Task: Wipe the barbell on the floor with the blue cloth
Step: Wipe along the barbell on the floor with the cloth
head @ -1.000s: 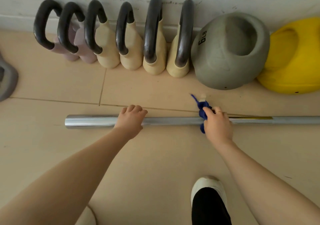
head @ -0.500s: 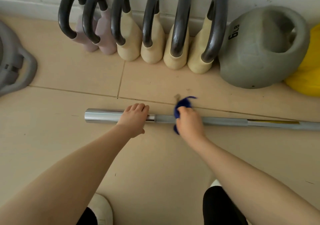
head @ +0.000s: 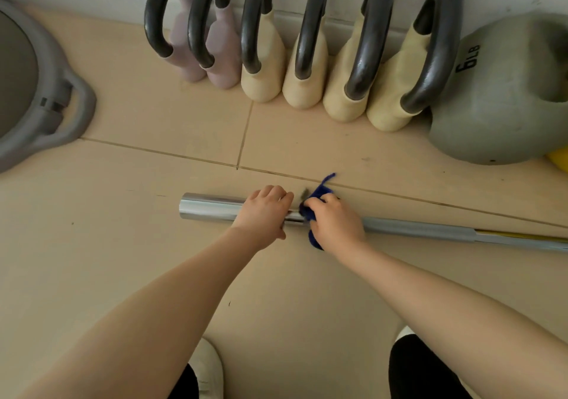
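A long chrome barbell (head: 209, 209) lies across the beige tiled floor, its thick sleeve end at the left and its thinner shaft running off the right edge. My left hand (head: 264, 211) grips the sleeve near its inner end, fingers curled over the top. Just to its right my right hand (head: 335, 222) holds the bunched blue cloth (head: 316, 197) wrapped round the bar. Cloth sticks out above and below that hand. The two hands almost touch.
A row of several kettlebells (head: 307, 69) with black handles stands against the wall beyond the bar. A large grey 6 LB kettlebell (head: 491, 116) sits at the right, a yellow one (head: 561, 162) behind it. A grey round weight (head: 46, 91) lies far left. My shoes (head: 206, 368) are below.
My right hand has slid the cloth leftward along the bar, from well apart to right beside my left hand. The left hand has kept its grip. The view has shifted left.
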